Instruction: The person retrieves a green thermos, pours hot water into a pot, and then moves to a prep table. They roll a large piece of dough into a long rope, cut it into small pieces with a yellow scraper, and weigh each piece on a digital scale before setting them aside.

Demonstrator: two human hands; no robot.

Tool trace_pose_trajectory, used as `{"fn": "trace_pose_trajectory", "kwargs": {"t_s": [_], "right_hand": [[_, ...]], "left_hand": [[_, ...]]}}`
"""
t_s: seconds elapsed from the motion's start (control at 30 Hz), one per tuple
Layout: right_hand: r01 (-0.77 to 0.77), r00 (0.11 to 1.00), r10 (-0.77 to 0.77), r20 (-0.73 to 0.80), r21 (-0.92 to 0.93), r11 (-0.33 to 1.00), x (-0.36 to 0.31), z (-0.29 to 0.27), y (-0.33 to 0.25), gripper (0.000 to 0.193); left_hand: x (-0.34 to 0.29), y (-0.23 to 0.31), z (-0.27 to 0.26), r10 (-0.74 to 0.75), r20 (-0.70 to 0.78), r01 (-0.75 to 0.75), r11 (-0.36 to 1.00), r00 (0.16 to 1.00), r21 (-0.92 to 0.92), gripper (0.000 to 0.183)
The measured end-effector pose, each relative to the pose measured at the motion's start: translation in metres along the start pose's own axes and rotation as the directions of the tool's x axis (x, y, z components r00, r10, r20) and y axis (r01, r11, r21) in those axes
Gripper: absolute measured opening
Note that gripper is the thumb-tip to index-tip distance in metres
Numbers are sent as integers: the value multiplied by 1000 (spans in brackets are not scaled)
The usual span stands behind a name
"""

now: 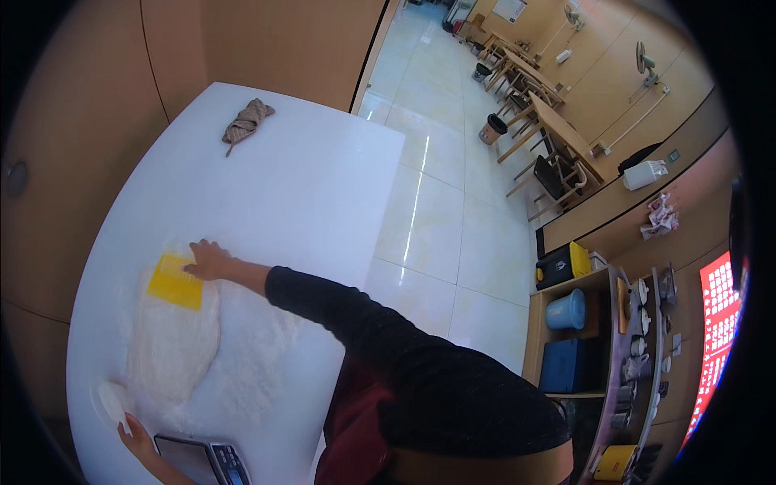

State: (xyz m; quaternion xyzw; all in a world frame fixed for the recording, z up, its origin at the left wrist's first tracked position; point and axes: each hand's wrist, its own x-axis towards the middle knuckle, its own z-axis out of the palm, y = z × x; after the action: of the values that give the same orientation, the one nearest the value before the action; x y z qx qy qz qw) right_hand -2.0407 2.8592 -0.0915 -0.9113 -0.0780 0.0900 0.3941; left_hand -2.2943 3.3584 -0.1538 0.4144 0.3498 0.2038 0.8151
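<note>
Pale, flour-dusted, dough-like slab (pixel 174 347) lies at lower left of the frame, flattened, apparently undivided; the right hand (pixel 212 260), fingers parted, touches a yellow rectangular sheet (pixel 173 284); the left hand (pixel 141 442) grips a white round dish (pixel 111 398).

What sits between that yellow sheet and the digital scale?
In the head view, a pale slab, possibly dough, lies between the yellow sheet and the digital scale.

A hand could pass over the table (pixel 323 186) between the cloth (pixel 246 123) and the right hand (pixel 212 259) — a wide lane. The black sleeve (pixel 347 319) bars the right edge; below, the dish (pixel 111 400), left hand (pixel 139 440) and scale (pixel 194 461) crowd together — a narrow strip separates scale from white mass (pixel 174 347).
</note>
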Motion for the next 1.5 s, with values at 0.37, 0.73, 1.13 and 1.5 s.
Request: {"fn": "trace_pose_trajectory", "kwargs": {"t_s": [0.37,0.73,1.13,1.5], "right_hand": [[-53,971,-17,237,282,958,33,20,12,43],[-155,988,126,94,453,878,-37,-40,70,10],[-431,902,90,422,880,197,56,-66,20,23],[-25,989,-103,107,805,593,47,-124,18,18]], "left_hand": [[-155,-113,132,354,-139,-113,605,925,788,73],[-165,-121,106,345,-259,-180,848,902,499,65],[-168,-45,179,240,-198,-220,968,950,117,56],[-159,-75,217,591,-65,-350,560,804,751,62]]}}
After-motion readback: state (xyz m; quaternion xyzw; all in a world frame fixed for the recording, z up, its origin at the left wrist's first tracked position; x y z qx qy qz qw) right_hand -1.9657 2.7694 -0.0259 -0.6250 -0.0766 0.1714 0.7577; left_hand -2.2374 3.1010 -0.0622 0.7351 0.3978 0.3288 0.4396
